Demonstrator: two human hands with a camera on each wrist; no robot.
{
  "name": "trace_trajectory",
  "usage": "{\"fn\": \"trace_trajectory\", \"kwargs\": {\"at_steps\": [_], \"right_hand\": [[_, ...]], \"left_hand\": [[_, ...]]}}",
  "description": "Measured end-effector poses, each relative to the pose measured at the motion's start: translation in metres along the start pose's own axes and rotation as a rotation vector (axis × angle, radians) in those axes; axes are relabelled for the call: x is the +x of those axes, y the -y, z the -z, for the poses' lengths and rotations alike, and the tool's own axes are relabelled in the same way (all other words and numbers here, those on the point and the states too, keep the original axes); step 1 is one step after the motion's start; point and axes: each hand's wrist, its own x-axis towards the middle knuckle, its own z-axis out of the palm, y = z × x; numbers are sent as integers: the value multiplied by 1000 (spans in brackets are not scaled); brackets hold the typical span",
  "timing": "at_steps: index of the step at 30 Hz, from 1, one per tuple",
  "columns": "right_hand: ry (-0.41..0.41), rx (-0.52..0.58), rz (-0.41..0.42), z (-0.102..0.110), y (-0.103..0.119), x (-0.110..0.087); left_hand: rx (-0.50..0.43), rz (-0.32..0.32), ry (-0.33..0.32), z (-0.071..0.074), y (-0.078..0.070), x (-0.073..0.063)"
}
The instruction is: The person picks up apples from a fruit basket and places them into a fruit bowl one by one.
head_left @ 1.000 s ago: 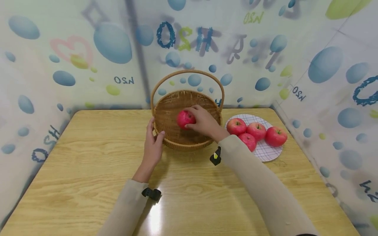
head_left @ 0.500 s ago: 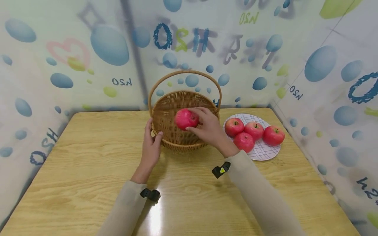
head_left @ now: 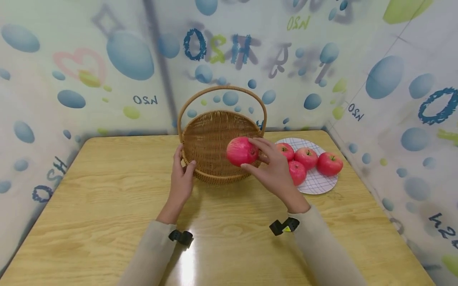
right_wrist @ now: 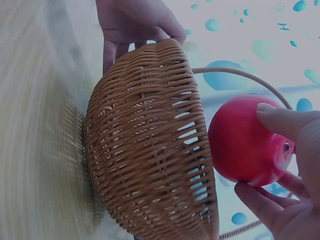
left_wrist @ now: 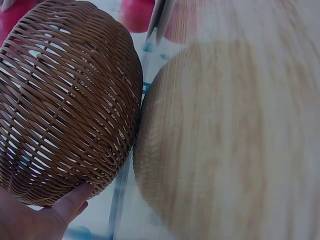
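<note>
My right hand (head_left: 273, 171) holds a red apple (head_left: 242, 151) between thumb and fingertips. In the head view the apple overlaps the right front rim of the wicker basket (head_left: 207, 153); the right wrist view shows it (right_wrist: 247, 142) just above the rim. No other apple shows inside the basket. My left hand (head_left: 181, 178) grips the basket's left side, its thumb against the outer weave (left_wrist: 75, 115) in the left wrist view. Several red apples (head_left: 305, 158) lie on a checked white plate (head_left: 318, 184) right of the basket, partly hidden by my right hand.
All of this stands on a wooden table (head_left: 118, 190). The basket's tall arched handle (head_left: 222, 87) rises over its opening. A patterned wall (head_left: 139, 59) stands close behind the table, and another wall (head_left: 411, 167) borders its right side.
My right hand has lifted the apple out of the basket's inside and moved it right and toward me, to the rim. The left hand has stayed on the basket.
</note>
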Motion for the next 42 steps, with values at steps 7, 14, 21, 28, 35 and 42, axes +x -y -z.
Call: {"fn": "trace_trajectory", "kwargs": {"at_steps": [7,14,21,28,35,42], "right_hand": [[-104,11,-5,13,-6,-15],[-182,-36,-40,33,-17,-32],[-214,-81,-114,57,-35,-56],[-222,-135,-136,81,-45,-71],[-255,-212,-230,112,-55,-85],[-222,-260,-324,132,-70,-96]], "left_hand": [[-10,6,-2,0,-2,1],[-30,0,8,0,-5,-1],[-48,-13,18,-1,-5,1],[-45,-13,8,-1,-2,2],[-32,2,16,-3,-3,1],[-38,23,20,0,-7,0]]}}
